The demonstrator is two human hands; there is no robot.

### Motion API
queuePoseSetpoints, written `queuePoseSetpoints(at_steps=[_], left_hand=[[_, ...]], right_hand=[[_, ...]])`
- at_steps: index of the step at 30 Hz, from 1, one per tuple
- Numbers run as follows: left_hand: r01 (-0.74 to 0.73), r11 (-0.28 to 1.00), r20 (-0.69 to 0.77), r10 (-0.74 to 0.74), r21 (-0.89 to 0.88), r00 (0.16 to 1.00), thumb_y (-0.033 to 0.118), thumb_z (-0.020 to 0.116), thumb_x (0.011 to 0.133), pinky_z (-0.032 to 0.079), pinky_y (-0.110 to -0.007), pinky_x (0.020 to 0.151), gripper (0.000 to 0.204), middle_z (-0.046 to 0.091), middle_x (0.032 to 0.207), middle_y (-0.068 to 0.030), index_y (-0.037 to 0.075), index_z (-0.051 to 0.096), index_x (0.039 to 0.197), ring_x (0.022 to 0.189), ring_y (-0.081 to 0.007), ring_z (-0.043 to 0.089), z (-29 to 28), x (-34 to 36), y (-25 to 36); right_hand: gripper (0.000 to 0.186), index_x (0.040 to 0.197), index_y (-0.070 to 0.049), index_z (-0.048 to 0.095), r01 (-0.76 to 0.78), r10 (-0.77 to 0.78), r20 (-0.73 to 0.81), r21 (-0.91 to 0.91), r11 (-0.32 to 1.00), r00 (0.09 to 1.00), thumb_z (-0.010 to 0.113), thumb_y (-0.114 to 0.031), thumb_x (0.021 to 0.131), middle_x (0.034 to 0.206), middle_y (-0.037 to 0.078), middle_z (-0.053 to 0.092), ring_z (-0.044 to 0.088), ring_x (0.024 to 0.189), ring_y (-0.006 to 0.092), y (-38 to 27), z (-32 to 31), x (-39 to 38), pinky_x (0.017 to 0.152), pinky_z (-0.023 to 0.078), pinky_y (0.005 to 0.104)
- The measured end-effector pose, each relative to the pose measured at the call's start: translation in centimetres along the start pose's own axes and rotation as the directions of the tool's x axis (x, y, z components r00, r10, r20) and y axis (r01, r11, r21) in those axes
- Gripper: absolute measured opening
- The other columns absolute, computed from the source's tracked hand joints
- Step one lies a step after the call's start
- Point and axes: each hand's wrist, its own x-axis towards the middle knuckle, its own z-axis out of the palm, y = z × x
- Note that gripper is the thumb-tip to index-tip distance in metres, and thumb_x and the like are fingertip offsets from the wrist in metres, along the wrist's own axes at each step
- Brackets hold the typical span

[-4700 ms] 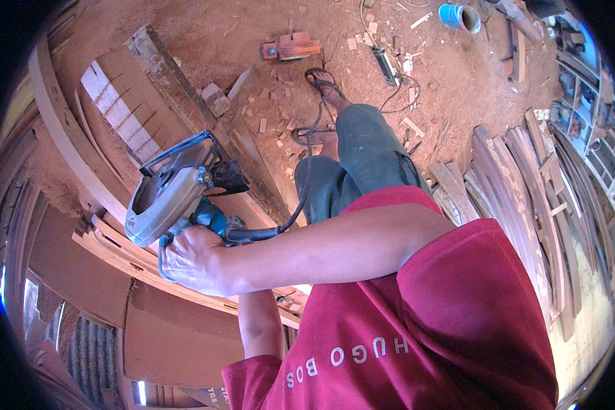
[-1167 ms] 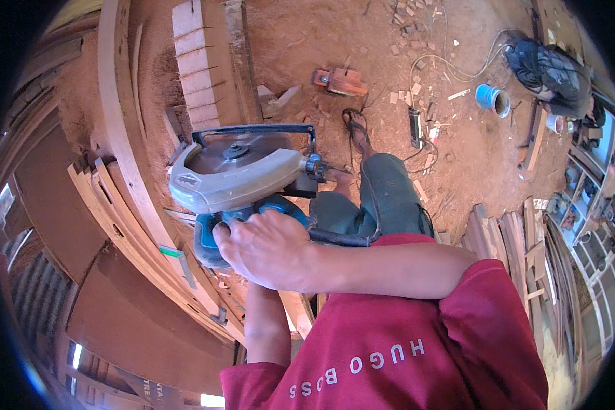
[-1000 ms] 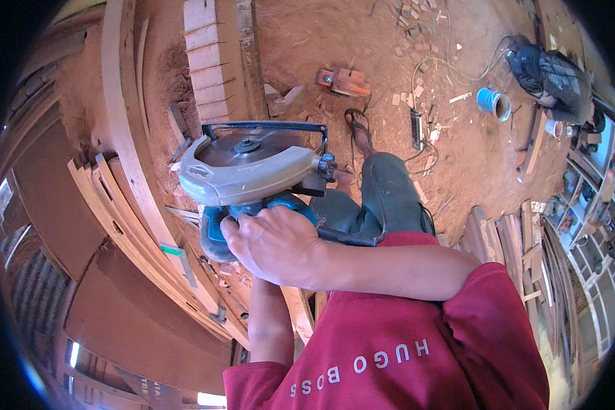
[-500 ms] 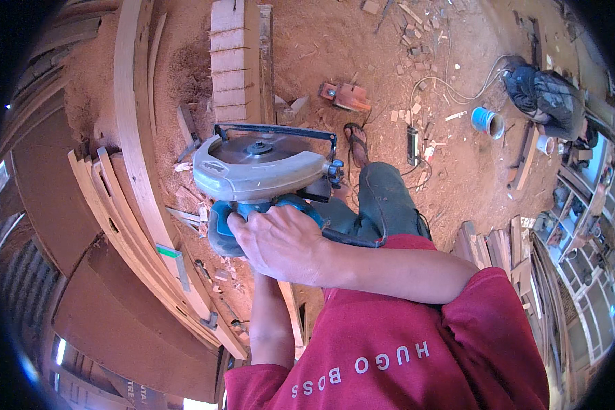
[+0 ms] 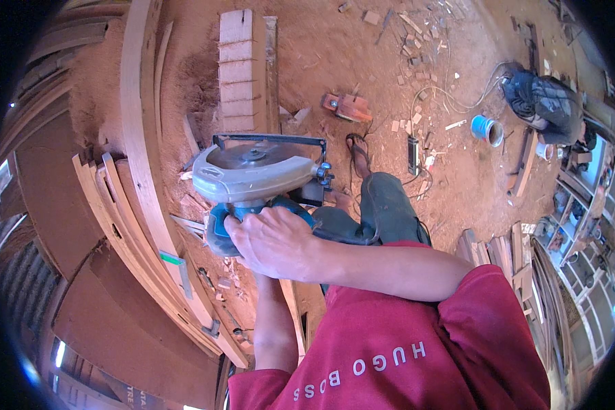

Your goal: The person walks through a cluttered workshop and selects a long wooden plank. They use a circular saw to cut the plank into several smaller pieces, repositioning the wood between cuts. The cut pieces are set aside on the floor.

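Note:
My right hand [image 5: 273, 239] is wrapped round the handle of a circular saw [image 5: 253, 181] with a teal body and a grey blade guard. The saw is turned on its side, so its round blade [image 5: 255, 156] and black base plate edge face the near end of a thick wooden beam [image 5: 236, 82]. Several crosswise cuts run along that beam. Whether the saw touches it I cannot tell. My left forearm [image 5: 275, 321] reaches up beneath the right hand; the left hand itself is hidden behind the right hand and the saw.
Long planks [image 5: 143, 123] and curved timbers [image 5: 126, 242] lie at left, a green-marked square [image 5: 174, 258] on them. An orange power tool [image 5: 348, 107], a blue bucket [image 5: 487, 130], a cable and wood scraps lie on the sawdust-covered floor. Another person [image 5: 543, 102] is at far right.
The view has shifted slightly, showing the beam's far end. The saw has moved a little left relative to the beam, with my right hand still gripping it.

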Motion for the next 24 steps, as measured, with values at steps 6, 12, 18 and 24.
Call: queuePoseSetpoints(at_steps=[6,12,18,24], left_hand=[[0.031,0.999,-0.019,-0.032,-0.037,0.999,0.03,0.041,0.092,0.04,-0.041,0.09,0.038,0.071,0.086,-0.0098,0.015,0.074,0.081,0.085,-0.0281,0.067,0.7,0.3,-1.1],[0.038,0.998,-0.032,-0.039,-0.052,0.999,0.031,0.04,0.092,0.041,-0.043,0.088,0.038,0.071,0.087,-0.0115,0.014,0.074,0.082,0.085,-0.0302,0.066,1.3,0.7,-1.8],[0.076,0.995,-0.066,-0.08,-0.064,0.995,0.031,0.04,0.091,0.042,-0.044,0.086,0.039,0.07,0.088,-0.0131,0.013,0.073,0.083,0.085,-0.0324,0.066,1.8,0.5,-2.7],[0.104,0.989,-0.103,-0.115,-0.105,0.988,0.032,0.04,0.091,0.043,-0.046,0.084,0.039,0.07,0.089,-0.0148,0.012,0.073,0.084,0.085,-0.0345,0.065,2.9,0.6,-3.5]], right_hand=[[0.048,0.114,0.006,0.055,-0.041,0.037,0.091,0.052,0.998,0.995,0.068,-0.026,0.081,0.076,0.021,0.066,0.069,0.069,0.0358,-0.4,-0.2,1.1,0.059,0.055,0.0434],[0.024,0.097,0.004,0.061,-0.023,0.022,0.027,0.004,1.0,0.999,0.059,-0.015,0.083,0.073,0.02,0.068,0.071,0.066,0.0309,-0.6,-0.4,2.0,0.055,0.057,0.0395],[0.018,0.091,0.004,0.063,-0.014,0.014,0.001,-0.022,1.0,1.0,0.058,-0.011,0.082,0.071,0.018,0.069,0.072,0.065,0.027,-1.3,0.6,2.7,0.052,0.057,0.0367],[0.02,0.093,0.005,0.064,-0.013,0.013,0.015,-0.017,1.0,1.0,0.061,-0.011,0.081,0.074,0.018,0.07,0.072,0.066,0.0265,-1.9,1.3,3.8,0.052,0.057,0.0356]])
